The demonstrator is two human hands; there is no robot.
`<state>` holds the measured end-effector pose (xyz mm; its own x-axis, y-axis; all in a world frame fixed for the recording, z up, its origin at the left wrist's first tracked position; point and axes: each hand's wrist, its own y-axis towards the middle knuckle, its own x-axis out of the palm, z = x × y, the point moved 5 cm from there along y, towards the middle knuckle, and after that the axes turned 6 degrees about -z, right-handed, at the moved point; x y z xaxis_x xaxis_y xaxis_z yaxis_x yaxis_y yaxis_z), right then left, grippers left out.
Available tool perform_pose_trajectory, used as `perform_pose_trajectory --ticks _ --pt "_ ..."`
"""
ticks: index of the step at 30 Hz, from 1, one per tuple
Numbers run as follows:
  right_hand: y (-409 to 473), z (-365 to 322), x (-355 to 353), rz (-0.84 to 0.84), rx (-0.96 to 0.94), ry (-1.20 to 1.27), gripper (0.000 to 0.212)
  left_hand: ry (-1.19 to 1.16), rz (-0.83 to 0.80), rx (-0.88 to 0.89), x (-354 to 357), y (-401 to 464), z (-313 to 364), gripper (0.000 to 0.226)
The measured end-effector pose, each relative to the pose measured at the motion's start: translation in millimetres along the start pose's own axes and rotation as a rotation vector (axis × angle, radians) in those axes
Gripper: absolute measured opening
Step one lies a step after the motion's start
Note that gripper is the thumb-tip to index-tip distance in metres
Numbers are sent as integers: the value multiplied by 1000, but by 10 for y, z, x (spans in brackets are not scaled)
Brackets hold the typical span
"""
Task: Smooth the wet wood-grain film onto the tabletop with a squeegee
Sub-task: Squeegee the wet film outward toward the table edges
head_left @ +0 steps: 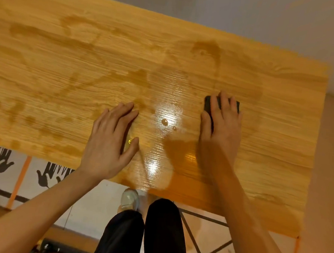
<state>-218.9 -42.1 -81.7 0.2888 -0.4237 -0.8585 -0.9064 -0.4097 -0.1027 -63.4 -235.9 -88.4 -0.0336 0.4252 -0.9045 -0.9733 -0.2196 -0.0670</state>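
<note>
the glossy, honey-coloured wood-grain film [186, 59] is being smoothed across the rectangular counter [285, 221], which it is covering out to the edges. darker wet patches are showing through much of the sheet, and a few water beads [164, 122] are sitting on the shiny strip between the two hands. the small black squeegee [207, 104] is being pressed flat onto the film by the right hand [222, 125] — fingers are draped over its top and the thumb is tucked along its left side, so it is being gripped as well as pushed. the left hand [110, 140] is being laid palm-down on the film, fingers straight and slightly spread, apparently to keep the sheet from sliding.

the smoothing step is judged to be under way, not finished. the next stroke is likely calling for firm, even pressure, with the trapped water being driven toward an edge while the left hand is holding the film steady.
</note>
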Motion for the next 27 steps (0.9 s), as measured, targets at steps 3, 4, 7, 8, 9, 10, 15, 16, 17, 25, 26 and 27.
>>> perform_pose_trajectory --ticks 3,4,7,8,9,10,15,16,17,25,26,27 --pt "-625 -76 104 -61 -81 37 41 0 5 0 17 -19 0 59" --pt "-893 -123 143 -104 -115 31 42 -2 7 1 18 -13 -3 60" --pt "-1136 -171 175 -192 -244 -20 46 -3 10 -3 18 5 -4 59" --pt "-994 -187 166 -201 -269 -18 46 0 9 -3 19 13 1 59" --pt "-789 -229 158 -201 -286 -20 46 3 7 -2 20 15 3 59" --pt "-541 -294 147 -186 -290 -30 46 5 5 -2 20 11 2 59" --pt "260 -448 257 -69 -141 -59 40 13 0 -6 18 -10 -6 59" --pt "126 -428 280 -58 -139 -58 40 15 1 -4 16 -13 -3 60" --pt "-90 -421 305 -65 -158 -58 41 16 4 -3 15 -15 2 60" --pt "-358 -549 323 -165 -268 -29 44 -38 -6 -15 3 27 1 62" --pt "-64 -602 325 -144 -225 -45 43 -50 0 -13 -2 26 0 62" --pt "203 -648 325 -120 -176 -58 42 -55 4 -9 -4 22 0 61"
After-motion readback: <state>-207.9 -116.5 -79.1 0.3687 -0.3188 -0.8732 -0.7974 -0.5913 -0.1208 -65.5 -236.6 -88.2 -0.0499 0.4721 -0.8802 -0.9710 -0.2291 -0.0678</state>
